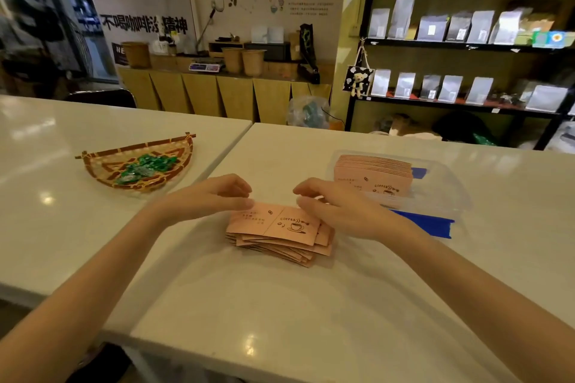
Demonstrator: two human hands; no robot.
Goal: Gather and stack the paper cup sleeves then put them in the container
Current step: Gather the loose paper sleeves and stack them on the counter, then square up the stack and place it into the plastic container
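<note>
A loose, uneven stack of pink paper cup sleeves point(277, 233) printed with a coffee cup lies on the white table in front of me. My left hand point(214, 196) rests at the stack's left end, thumb and fingers pinching the top sleeve's edge. My right hand point(329, 208) covers the stack's right end, fingers curled on the sleeves. A clear plastic container point(448, 190) stands to the right, behind my right hand. It holds a neat pile of the same pink sleeves point(373, 174).
A woven fan-shaped basket point(102, 165) with green-wrapped candies sits on the neighbouring table at the left. A seam point(230, 149) divides the two tables. Blue tape strips point(426, 222) lie by the container. Shelves of pouches stand beyond the table's far edge.
</note>
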